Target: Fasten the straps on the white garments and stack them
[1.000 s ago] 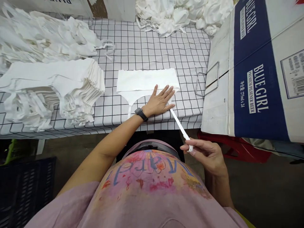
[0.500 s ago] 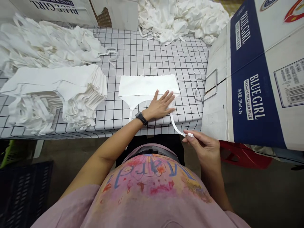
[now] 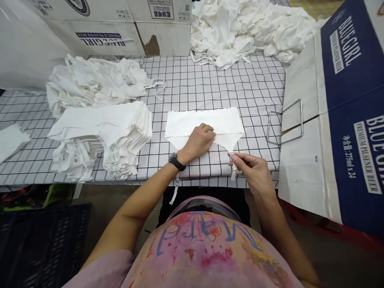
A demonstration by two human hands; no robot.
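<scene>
A white strappy top, like a camisole point(image 3: 205, 120), lies flat on the checked tablecloth with its straps towards me. My left hand point(image 3: 198, 141) rests on its middle, fingers curled together against the cloth; the fingertips are partly hidden. At the lower right corner, my right hand point(image 3: 255, 168) pinches the right strap point(image 3: 234, 173) between thumb and fingers, close to where it joins the body. The left strap point(image 3: 175, 190) hangs over the table's front edge. On the left is a neat stack of the same white tops point(image 3: 102, 120), straps facing me.
Loose white garments point(image 3: 96, 82) are heaped behind the stack, and a bigger heap point(image 3: 240, 28) lies at the back. Cardboard boxes stand at the back left point(image 3: 105, 32) and on the right point(image 3: 306, 160). A metal wire frame point(image 3: 301, 120) sits by the right box.
My left hand has gone from lying flat with spread fingers to curled fingers. My right hand has moved from the strap's far end up to near the top's corner. The view has shifted.
</scene>
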